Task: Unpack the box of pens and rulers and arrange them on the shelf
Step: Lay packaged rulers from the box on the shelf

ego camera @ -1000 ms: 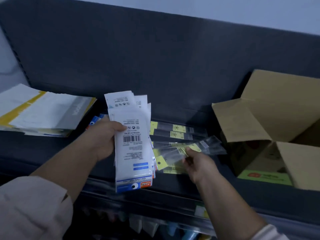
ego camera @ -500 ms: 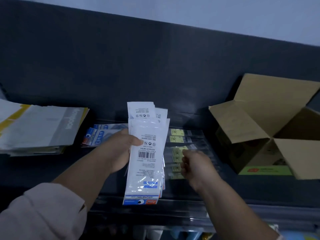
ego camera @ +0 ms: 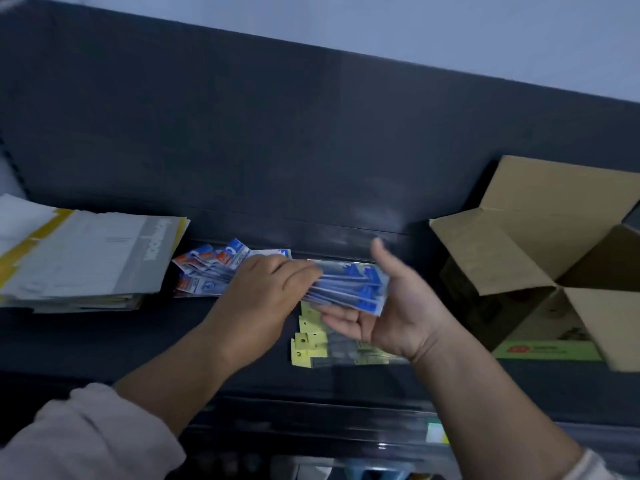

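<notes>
My left hand (ego camera: 258, 299) grips a stack of flat blue-and-white ruler packs (ego camera: 349, 285), held level over the dark shelf (ego camera: 104, 344). My right hand (ego camera: 391, 310) is palm up with fingers spread, touching the right end of that stack from below. Under it, clear packs with yellow header cards (ego camera: 311, 344) lie in a row on the shelf. More blue, white and orange packs (ego camera: 207, 271) lie fanned out behind my left hand. The open cardboard box (ego camera: 519, 244) stands at the right of the shelf.
A pile of white and yellow paper pads (ego camera: 83, 258) lies at the left of the shelf. The dark back panel (ego camera: 277, 150) rises behind everything. Below the shelf's front edge (ego camera: 311, 410), a lower shelf shows dim items.
The stack in my left hand has swung from upright to flat and moved toward the back of the shelf. My right hand left the yellow-header packs and came up under the stack's right end.
</notes>
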Available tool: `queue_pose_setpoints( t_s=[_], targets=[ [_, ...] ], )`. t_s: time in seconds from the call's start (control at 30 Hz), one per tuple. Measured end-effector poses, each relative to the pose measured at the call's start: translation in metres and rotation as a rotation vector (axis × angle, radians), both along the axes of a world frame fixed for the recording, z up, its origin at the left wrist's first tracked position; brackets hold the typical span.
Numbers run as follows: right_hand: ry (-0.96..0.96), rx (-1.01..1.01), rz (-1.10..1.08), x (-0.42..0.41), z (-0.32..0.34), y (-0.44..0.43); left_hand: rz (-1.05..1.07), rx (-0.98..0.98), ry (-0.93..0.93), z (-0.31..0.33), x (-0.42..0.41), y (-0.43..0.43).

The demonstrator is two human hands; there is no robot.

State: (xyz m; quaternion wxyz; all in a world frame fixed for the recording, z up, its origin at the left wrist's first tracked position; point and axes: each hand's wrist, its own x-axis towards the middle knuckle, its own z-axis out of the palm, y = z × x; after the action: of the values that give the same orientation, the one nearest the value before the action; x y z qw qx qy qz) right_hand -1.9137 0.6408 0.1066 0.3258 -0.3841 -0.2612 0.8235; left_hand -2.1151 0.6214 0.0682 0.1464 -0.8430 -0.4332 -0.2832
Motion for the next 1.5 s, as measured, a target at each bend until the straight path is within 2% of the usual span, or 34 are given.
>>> queue_pose_setpoints(
  t_s=[0.2, 0.5, 0.67, 0.77, 0.9, 0.97, 1.03, 1.1, 1.13, 1.17, 1.2, 1.27, 1.33, 1.5],
  targets=[
    [-0.147, -0.061, -0.112, -0.017, -0.02, -0.003, -0.044, 0.106, 0.053, -0.013, -0.007, 0.0],
    [-0.033, -0.052, -0.142, -0.023, -0.037, -0.001, -0.013, 0.213, -0.024, -0.018, -0.004, 0.005],
    [0.01, -0.028, -0.201, -0.025, -0.038, 0.006, 0.194, 0.282, -0.023, -0.018, -0.002, 0.004],
    [-0.005, -0.031, -0.238, -0.022, -0.037, 0.014, 0.377, 0.176, -0.124, -0.023, -0.003, -0.001],
    [0.027, -0.068, -0.272, -0.022, -0.039, 0.022, 0.596, 0.095, -0.412, -0.029, -0.002, -0.006],
    [0.042, -0.082, -0.283, -0.024, -0.04, 0.024, 0.645, 0.024, -0.649, -0.032, 0.001, -0.01],
    [0.039, -0.099, -0.289, -0.025, -0.041, 0.027, 0.659, -0.204, -1.144, -0.032, 0.003, -0.012],
    [0.018, -0.113, -0.279, -0.028, -0.043, 0.029, 0.54, -0.662, -1.767, -0.027, 0.003, -0.009],
    [-0.006, -0.115, -0.261, -0.03, -0.045, 0.03, 0.41, -0.882, -1.99, -0.026, 0.001, -0.007],
    [-0.034, -0.111, -0.227, -0.032, -0.047, 0.03, 0.283, -1.037, -2.097, -0.025, -0.002, -0.006],
    [-0.066, -0.099, -0.177, -0.035, -0.049, 0.031, 0.178, -1.113, -2.133, -0.023, -0.005, -0.004],
    [-0.165, -0.046, -0.06, -0.043, -0.052, 0.031, 0.069, -1.114, -2.178, -0.021, -0.009, -0.003],
    [-0.26, 0.021, -0.002, -0.053, -0.054, 0.031, 0.142, -1.058, -2.2, -0.025, -0.011, -0.003],
    [-0.457, 0.256, -0.045, -0.079, -0.064, 0.037, 0.376, -0.961, -2.271, -0.037, -0.018, -0.004]
  ],
)
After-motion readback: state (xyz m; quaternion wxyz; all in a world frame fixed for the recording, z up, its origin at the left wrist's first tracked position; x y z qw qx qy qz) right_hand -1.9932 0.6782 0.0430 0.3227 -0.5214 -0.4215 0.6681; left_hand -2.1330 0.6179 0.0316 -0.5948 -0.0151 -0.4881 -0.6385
